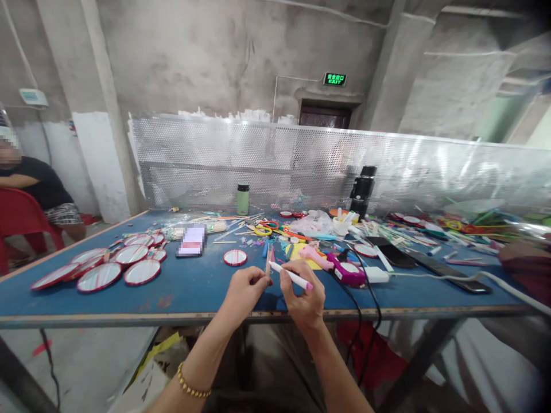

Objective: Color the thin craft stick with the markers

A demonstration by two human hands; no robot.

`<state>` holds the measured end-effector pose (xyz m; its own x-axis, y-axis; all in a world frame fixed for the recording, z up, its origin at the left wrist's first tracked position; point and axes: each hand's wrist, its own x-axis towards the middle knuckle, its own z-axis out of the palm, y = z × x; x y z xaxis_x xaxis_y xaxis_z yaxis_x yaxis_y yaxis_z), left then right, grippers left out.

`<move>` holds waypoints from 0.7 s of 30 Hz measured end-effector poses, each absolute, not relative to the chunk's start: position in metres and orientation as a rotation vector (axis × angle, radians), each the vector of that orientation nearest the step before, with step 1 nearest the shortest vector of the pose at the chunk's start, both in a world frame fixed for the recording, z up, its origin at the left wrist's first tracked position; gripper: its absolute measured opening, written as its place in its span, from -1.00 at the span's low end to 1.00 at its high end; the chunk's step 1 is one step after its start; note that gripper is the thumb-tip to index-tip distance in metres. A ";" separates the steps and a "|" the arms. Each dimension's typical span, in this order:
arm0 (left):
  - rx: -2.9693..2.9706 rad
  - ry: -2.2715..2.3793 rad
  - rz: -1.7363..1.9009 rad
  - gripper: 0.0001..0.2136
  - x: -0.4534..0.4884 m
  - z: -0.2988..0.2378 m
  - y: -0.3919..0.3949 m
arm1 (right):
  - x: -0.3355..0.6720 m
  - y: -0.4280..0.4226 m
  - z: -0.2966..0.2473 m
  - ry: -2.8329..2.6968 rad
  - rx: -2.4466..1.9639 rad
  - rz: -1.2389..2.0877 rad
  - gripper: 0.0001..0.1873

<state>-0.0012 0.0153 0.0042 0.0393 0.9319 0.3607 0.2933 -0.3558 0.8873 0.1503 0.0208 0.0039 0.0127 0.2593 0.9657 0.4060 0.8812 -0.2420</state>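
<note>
Between the thumb and fingers of my left hand point(248, 288) is a thin wooden craft stick point(268, 263), held upright over the near part of the blue table. My right hand point(303, 291) grips a white marker with a pink end point(297, 279), and its tip points at the stick, touching or very close to it. Just beyond my hands lies a small round mirror with a red rim point(235, 257). A pink glue gun point(316, 256) rests on the table to the right, beside a purple box-shaped device point(346, 269).
Several red-rimmed round mirrors point(142, 272) are grouped at left, near a phone point(191, 240). A green bottle point(243, 199) stands at the back. Scissors point(263, 229), sticks and a white cable point(447, 276) spread rightward. A person point(41, 183) sits far left.
</note>
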 end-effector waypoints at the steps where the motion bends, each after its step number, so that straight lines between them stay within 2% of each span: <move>1: 1.709 1.243 1.336 -0.73 -0.001 0.004 0.015 | 0.150 0.021 0.004 -1.576 -0.532 -0.126 -0.88; 21: 1.720 1.262 1.331 -0.74 -0.001 0.005 0.015 | 0.149 0.021 0.006 -1.570 -0.571 -0.140 -0.91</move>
<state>-0.0011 0.0149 0.0048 0.0375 0.9319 0.3607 0.3105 -0.3540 0.8822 0.1495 0.0210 0.0056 0.0225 0.2695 0.9627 0.4357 0.8641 -0.2520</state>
